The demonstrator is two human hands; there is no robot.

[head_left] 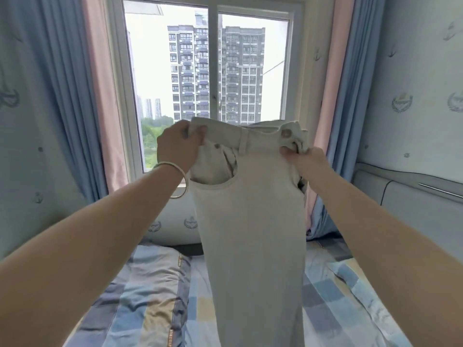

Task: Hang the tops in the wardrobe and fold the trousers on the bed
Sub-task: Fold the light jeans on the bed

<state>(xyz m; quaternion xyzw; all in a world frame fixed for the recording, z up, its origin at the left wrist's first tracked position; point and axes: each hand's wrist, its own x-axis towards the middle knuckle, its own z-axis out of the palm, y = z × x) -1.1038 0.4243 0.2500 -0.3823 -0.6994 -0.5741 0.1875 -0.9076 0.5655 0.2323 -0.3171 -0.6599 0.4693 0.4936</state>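
A pair of pale beige trousers point(250, 221) hangs in the air in front of me, waistband up, legs dropping past the bottom edge of the view. My left hand point(176, 146), with a silver bangle on the wrist, grips the left end of the waistband. My right hand point(304, 157) pinches the right end beside the button. Below the trousers lies the bed point(140, 296) with a blue, grey and beige checked cover. No tops and no wardrobe are in view.
A window point(213, 71) with a white frame faces me behind the trousers, with blue and pink curtains point(82, 96) on both sides. A padded headboard panel point(413, 196) runs along the right wall. A white patterned cushion point(175, 225) lies under the sill.
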